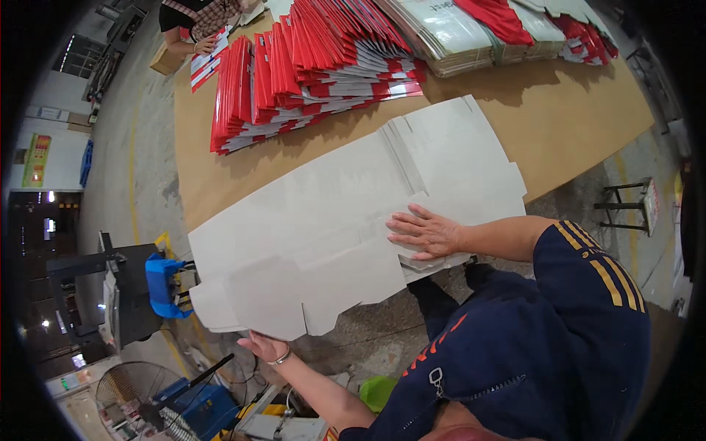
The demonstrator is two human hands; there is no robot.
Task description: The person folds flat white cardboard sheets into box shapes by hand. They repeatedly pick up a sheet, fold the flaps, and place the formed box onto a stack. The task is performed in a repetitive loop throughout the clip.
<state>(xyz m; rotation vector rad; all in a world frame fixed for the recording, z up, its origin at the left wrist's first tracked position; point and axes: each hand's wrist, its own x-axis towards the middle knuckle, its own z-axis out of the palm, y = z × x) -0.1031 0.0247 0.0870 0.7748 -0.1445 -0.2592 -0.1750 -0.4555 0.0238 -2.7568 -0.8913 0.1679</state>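
A large die-cut cardboard sheet (294, 213), pale grey on its upper face, lies slantwise over the near side of the table and juts past its edge. It has fold lines, slots and tabs, and a raised crease crosses its right part. My right hand (426, 234) rests flat on the sheet right of its middle, fingers spread and pointing left. At the near left edge of the sheet is my left hand (265, 347), touching or just beneath the rim. Its visible fingers stretch out to the left; part of the hand is hidden by the sheet.
Fanned stacks of red and white printed folded cartons (316, 66) stand on the brown-covered table (588, 110). Flat bundled board (456, 44) lies at the far right. Another person's hand (205, 46) is at the far left. A fan (136, 389), a blue-covered item (165, 285) and a stool (632, 206) stand around.
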